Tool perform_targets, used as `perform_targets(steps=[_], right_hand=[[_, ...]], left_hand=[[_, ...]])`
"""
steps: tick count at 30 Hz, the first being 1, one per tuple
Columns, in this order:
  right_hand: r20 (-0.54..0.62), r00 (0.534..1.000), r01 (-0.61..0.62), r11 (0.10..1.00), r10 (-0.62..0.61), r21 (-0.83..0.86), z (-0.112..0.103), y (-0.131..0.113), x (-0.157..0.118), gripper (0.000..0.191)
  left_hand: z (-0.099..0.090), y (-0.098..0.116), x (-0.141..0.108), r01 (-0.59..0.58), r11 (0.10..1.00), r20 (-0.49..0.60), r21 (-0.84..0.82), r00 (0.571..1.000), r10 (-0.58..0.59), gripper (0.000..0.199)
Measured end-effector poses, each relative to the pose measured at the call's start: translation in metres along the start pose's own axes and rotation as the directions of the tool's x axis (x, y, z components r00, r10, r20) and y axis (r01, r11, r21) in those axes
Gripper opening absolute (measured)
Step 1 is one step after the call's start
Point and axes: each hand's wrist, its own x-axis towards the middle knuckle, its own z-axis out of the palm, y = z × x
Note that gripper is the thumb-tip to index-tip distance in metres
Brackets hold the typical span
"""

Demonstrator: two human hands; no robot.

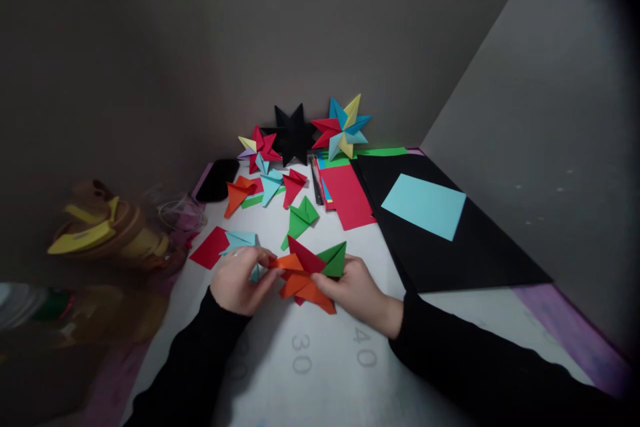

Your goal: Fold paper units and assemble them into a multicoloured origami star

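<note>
Between my hands, above the white table, is a folded paper star (306, 283) with red, green and orange points. My right hand (353, 287) grips its right side, thumb on the orange and fingers behind the green point. My left hand (245, 278) pinches an orange point at the star's left between thumb and fingers. A light blue folded piece (241, 240) lies just behind my left hand, partly hidden, beside a red paper sheet (210, 248). Beyond the star rests a green folded piece (303, 217). Further back are red (294, 185), light blue (271, 185) and orange (239, 194) folded pieces.
Three finished stars, one black (294, 135), one multicoloured (344, 128) and one mostly red (263, 148), lean at the back wall. At right, a light blue sheet (424, 205) lies on black card (480, 260). A phone (218, 180), pot (130, 233) and bottle (30, 307) stand left.
</note>
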Motion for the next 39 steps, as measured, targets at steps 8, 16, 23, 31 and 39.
perform_targets(steps=[8,16,23,31,39], right_hand=[[0.032,0.999,-0.036,0.994,0.033,0.106,-0.001,-0.001,0.001,0.014],[0.003,1.000,0.020,0.989,-0.021,0.148,0.000,0.000,0.001,0.016],[-0.036,0.999,0.037,0.993,-0.033,0.112,-0.001,0.008,0.001,0.015],[-0.049,0.994,0.104,0.994,-0.102,0.034,-0.002,0.004,0.002,0.011],[-0.052,0.990,0.131,0.990,-0.128,0.059,-0.001,0.005,0.002,0.018]], left_hand=[[0.005,-0.001,-0.005,0.190,0.885,0.053,-0.425,0.981,-0.185,0.011],[-0.012,0.006,0.005,-0.110,0.873,0.056,-0.475,0.986,0.155,0.029],[-0.008,0.007,0.004,-0.064,0.894,0.062,-0.443,0.993,0.102,0.032],[-0.006,0.010,0.000,0.065,0.905,0.174,-0.421,0.985,0.011,0.022],[-0.002,0.017,0.000,0.023,0.973,0.178,-0.230,0.984,0.018,0.025]])
